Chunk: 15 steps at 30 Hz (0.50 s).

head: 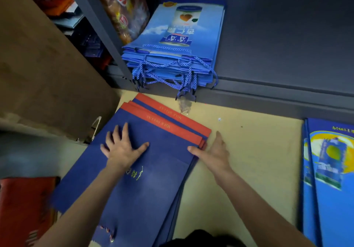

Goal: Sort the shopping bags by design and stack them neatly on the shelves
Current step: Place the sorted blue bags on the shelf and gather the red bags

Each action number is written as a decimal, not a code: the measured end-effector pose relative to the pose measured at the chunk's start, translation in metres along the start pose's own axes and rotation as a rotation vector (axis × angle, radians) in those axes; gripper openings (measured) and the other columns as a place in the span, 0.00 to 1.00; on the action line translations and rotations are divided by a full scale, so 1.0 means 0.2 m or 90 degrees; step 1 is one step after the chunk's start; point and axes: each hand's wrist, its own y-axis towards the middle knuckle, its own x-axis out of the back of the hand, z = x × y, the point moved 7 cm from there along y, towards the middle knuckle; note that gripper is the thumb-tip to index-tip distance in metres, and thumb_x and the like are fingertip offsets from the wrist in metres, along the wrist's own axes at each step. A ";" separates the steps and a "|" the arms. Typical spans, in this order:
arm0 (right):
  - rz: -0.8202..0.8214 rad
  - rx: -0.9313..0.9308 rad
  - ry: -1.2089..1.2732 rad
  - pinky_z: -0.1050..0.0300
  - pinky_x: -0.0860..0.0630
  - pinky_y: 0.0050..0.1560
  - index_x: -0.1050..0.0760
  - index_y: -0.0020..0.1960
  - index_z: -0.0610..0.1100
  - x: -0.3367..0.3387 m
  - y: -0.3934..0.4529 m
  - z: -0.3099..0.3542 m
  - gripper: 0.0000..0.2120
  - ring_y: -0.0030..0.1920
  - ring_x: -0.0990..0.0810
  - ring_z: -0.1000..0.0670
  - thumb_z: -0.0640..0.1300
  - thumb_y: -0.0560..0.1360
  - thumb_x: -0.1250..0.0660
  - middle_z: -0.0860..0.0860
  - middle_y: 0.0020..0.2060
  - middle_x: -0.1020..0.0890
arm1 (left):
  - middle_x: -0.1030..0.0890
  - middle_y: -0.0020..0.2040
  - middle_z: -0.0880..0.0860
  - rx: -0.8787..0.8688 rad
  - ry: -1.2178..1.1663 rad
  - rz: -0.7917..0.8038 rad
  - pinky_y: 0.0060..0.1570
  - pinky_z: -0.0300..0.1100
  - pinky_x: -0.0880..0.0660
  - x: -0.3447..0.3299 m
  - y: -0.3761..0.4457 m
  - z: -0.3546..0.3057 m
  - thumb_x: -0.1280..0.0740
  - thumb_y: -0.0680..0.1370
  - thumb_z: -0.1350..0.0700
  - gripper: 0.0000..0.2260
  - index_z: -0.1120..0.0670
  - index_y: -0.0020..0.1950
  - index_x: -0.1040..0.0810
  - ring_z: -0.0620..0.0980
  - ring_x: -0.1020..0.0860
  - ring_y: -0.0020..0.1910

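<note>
A stack of dark blue bags with red top bands (153, 170) lies flat on the cardboard-covered floor (249, 151) in front of the shelf. My left hand (122, 147) presses flat on the top bag with fingers spread. My right hand (212, 153) touches the stack's right edge, thumb against the bags and fingers straight on the cardboard. A neat pile of light blue bags with a can picture and rope handles (176, 41) sits on the grey shelf (277, 59). More bright blue bags with a yellow design (329, 179) lie at the right.
A shelf upright (99, 32) stands left of the light blue pile, with a brown printed bag (122, 7) leaning behind it. A large cardboard sheet (44, 64) leans at the left. Red bags (24, 208) lie at the bottom left.
</note>
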 end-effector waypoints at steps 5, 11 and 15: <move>-0.087 -0.023 0.216 0.46 0.27 0.63 0.41 0.73 0.47 -0.22 -0.01 -0.07 0.47 0.62 0.27 0.46 0.45 0.60 0.22 0.47 0.66 0.31 | 0.45 0.75 0.57 0.125 -0.024 0.003 0.69 0.62 0.48 0.11 0.06 0.16 0.34 0.71 0.36 0.42 0.51 0.77 0.49 0.62 0.48 0.73; -0.048 -0.054 0.422 0.63 0.21 0.39 0.28 0.53 0.43 -0.21 -0.05 -0.06 0.20 0.41 0.18 0.52 0.28 0.67 0.28 0.46 0.48 0.18 | 0.42 0.73 0.59 0.118 -0.024 -0.032 0.68 0.61 0.48 0.11 0.05 0.17 0.36 0.72 0.35 0.37 0.50 0.75 0.43 0.62 0.46 0.72; 0.042 -0.076 0.396 0.67 0.26 0.32 0.27 0.45 0.46 -0.21 -0.08 -0.02 0.15 0.42 0.20 0.51 0.29 0.68 0.28 0.51 0.43 0.20 | 0.41 0.74 0.59 0.111 -0.055 -0.045 0.68 0.61 0.48 0.12 0.04 0.17 0.34 0.72 0.36 0.37 0.50 0.75 0.42 0.62 0.46 0.72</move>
